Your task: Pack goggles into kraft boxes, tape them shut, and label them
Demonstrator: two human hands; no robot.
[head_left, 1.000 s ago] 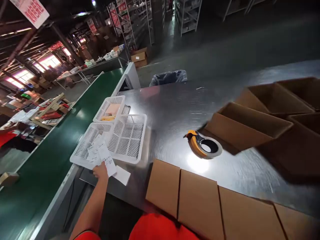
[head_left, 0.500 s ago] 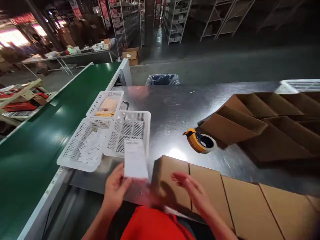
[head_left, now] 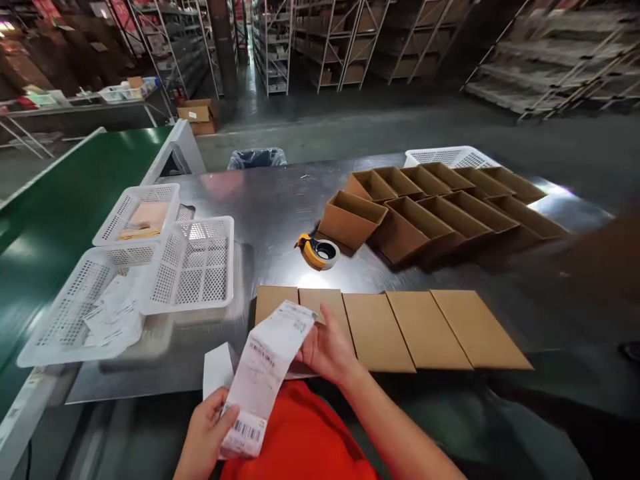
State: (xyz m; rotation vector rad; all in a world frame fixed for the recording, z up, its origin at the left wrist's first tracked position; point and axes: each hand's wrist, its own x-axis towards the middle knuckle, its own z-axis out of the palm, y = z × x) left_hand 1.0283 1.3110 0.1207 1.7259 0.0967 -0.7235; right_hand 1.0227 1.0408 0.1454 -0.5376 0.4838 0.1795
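Nearest the body, both hands grip a long paper slip (head_left: 265, 380): left hand (head_left: 205, 437) pinches its barcode end, right hand (head_left: 327, 347) its top; long axis rises rightward toward flat cartons (head_left: 425, 327) on the desk (head_left: 280, 207); print unreadable.
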